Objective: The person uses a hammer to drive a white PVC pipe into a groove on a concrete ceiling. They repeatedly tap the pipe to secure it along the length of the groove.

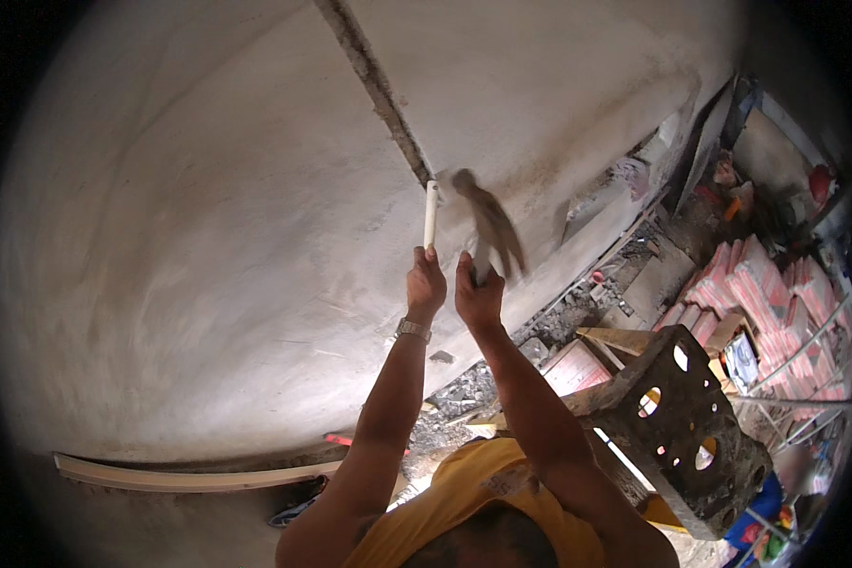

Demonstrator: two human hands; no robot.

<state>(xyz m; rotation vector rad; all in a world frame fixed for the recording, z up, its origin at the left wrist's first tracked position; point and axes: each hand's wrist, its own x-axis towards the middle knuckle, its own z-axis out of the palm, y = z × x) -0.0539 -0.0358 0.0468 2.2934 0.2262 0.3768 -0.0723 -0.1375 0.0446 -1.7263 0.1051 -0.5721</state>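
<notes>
Both my arms reach forward to a grey plastered wall (208, 237) with a narrow groove (381, 90) cut into it. A short white tube (432, 213), which looks like plastic pipe, is gripped near its lower end by my left hand (426, 284). The tube's upper end is at the bottom of the groove; whether it touches the wall I cannot tell. Just to the right, my right hand (480, 301) is closed around the handle of a claw hammer (490, 222). The hammer's brownish head is smeared by motion and stands beside the tube, apart from it.
A dirty stool-like piece with round holes (677, 426) stands close at my right. Rubble (563, 317) lies along the wall's foot. Several pink-and-white bundles (762, 293) are piled farther right. A long pale strip (189, 476) lies at the lower left, near a shoe (293, 511).
</notes>
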